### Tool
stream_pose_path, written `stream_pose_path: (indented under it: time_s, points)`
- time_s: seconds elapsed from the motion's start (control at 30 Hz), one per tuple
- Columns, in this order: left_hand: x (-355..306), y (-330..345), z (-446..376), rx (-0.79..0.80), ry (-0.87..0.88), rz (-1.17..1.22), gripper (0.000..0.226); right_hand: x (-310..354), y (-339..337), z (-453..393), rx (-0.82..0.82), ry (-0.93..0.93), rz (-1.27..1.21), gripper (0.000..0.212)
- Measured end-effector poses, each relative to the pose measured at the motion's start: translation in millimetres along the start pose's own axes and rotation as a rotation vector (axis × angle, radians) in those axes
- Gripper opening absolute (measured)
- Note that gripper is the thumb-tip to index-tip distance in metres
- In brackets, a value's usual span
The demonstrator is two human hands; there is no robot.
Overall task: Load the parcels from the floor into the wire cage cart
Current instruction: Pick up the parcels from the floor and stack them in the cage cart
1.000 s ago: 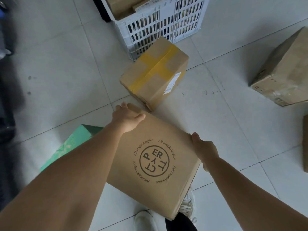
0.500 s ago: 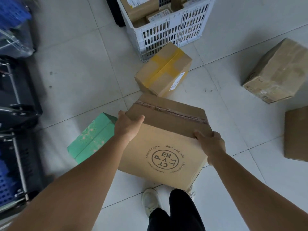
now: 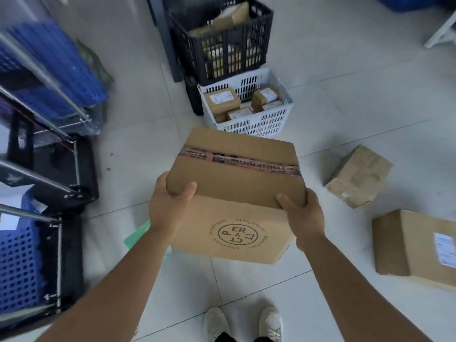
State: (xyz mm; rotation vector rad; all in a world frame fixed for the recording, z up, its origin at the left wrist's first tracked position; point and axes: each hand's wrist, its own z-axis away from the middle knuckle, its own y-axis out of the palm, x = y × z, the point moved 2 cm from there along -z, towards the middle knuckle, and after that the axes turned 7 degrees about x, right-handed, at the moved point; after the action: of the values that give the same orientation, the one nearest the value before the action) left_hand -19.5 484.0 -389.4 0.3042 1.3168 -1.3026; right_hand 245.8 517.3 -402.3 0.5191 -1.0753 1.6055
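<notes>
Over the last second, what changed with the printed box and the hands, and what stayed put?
The printed box went from low over the floor to lifted up, its taped face now showing. The left hand and right hand grip its near corners as before. The white crate and the green parcel have not moved.

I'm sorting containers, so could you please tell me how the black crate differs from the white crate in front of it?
The black crate is dark and stands farther back; the white crate is pale and nearer. The black crate looks taller, the white crate lower. Both are slotted plastic, stand on the floor and hold cardboard parcels.
</notes>
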Motion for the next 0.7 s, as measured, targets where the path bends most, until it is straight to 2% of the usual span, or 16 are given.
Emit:
stream_pose_path:
  time_s: [0.37,0.5,0.67,0.7]
  points:
    - [-68,-81,96,-0.207,0.091,0.185,0.044,103,-48,85,0.084,-0.281,-0.048,0.043]
    - [-88,-104,147,-0.314,0.124,0.222,0.036,126,-69,118,0.137,-0.363,-0.068,0.058]
    - [-109,-130,225,-0.443,0.183,0.323,0.039,152,-96,172,0.234,-0.509,-0.080,0.088]
    - [-113,-136,242,-0.475,0.191,0.342,0.039,157,-102,183,0.257,-0.535,-0.082,0.088]
